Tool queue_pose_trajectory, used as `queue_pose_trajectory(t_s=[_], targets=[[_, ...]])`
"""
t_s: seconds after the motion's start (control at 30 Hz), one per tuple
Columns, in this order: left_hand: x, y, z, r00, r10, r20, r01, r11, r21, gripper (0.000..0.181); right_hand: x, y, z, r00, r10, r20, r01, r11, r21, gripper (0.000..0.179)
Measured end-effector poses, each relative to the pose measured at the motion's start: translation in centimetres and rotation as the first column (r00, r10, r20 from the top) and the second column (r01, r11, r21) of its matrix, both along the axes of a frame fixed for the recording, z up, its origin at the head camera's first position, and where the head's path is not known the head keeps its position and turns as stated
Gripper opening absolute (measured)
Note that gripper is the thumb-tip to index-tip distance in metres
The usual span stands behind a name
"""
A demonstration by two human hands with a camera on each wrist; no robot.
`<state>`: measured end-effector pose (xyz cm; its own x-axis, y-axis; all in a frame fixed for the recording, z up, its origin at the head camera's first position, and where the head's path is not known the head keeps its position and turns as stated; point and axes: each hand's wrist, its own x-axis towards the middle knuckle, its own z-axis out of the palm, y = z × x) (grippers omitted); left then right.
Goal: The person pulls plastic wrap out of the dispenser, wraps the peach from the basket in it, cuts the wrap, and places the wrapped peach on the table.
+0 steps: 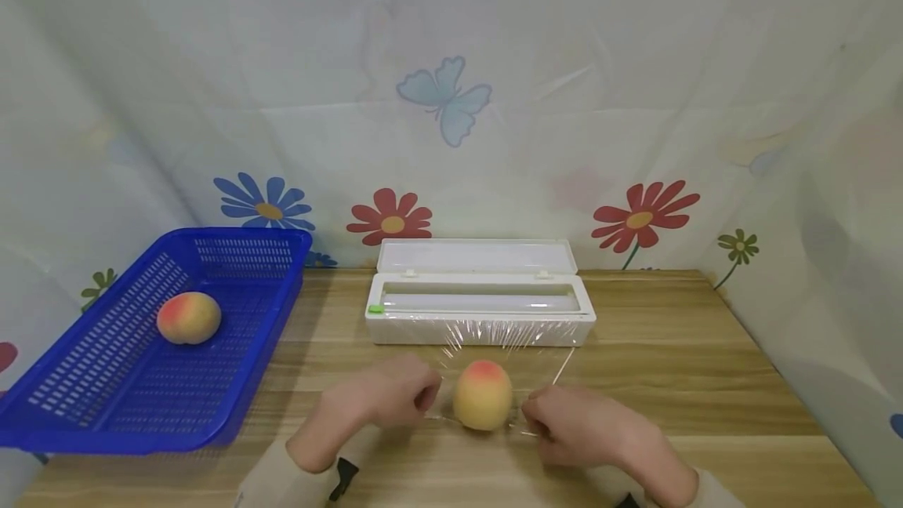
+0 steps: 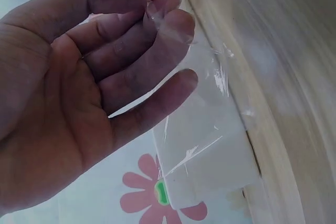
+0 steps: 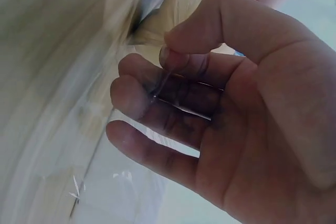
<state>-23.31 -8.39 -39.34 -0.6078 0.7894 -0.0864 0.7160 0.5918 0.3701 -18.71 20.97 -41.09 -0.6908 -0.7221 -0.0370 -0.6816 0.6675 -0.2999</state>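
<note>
A sheet of clear plastic wrap point(image 1: 518, 363) stretches from the front of a white wrap dispenser point(image 1: 480, 329) toward me. My left hand point(image 1: 395, 394) pinches one corner of the film between thumb and fingertips, as the left wrist view shows. The opposite corner is pinched by my right hand point(image 1: 582, 423), thumb against index finger point(image 3: 176, 60). Between the two hands is a peach point(image 1: 483, 396), red at the top and yellow below, overlapping the film. The dispenser's lid point(image 1: 477, 256) stands raised, with the roll point(image 1: 480, 302) inside and a green slider point(image 1: 376, 309) at its left end.
A blue plastic basket point(image 1: 271, 343) stands on the left of the wooden table point(image 1: 677, 367), with another peach point(image 1: 189, 317) in it. Behind the table hangs a white curtain point(image 1: 522, 163) printed with flowers and a butterfly.
</note>
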Motion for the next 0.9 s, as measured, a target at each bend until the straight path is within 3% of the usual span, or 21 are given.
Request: queue_pose_trajectory(t_s=[0.23, 0.4, 0.53, 0.73, 0.9], targets=[[-0.6, -0.5, 0.2, 1.000, 0.012, 0.005, -0.012, 1.000, 0.027, 0.020, -0.4, 0.3, 0.4, 0.997, 0.000, -0.082, -0.005, 0.998, -0.055, 0.032], [-0.9, -0.8, 0.3, 0.999, 0.009, -0.048, -0.006, 0.997, 0.075, 0.049, -0.8, 0.6, 0.7, 0.984, -0.015, -0.178, -0.004, 0.994, -0.107, 0.032], [-0.9, -0.8, 0.3, 0.997, -0.006, -0.072, 0.013, 0.995, 0.101, 0.068, -1.1, 0.8, 1.0, 0.978, -0.044, -0.205, 0.022, 0.993, -0.112, 0.032], [-0.7, -0.4, 0.2, 0.994, -0.027, -0.102, 0.037, 0.994, 0.100, 0.070, -1.3, 0.9, 1.2, 0.973, -0.099, -0.208, 0.081, 0.992, -0.092, 0.030], [-0.9, -0.2, 0.0, 0.988, -0.020, -0.151, 0.033, 0.996, 0.085, 0.068, -1.7, 0.9, 1.0, 0.953, -0.161, -0.255, 0.135, 0.984, -0.117, 0.024]])
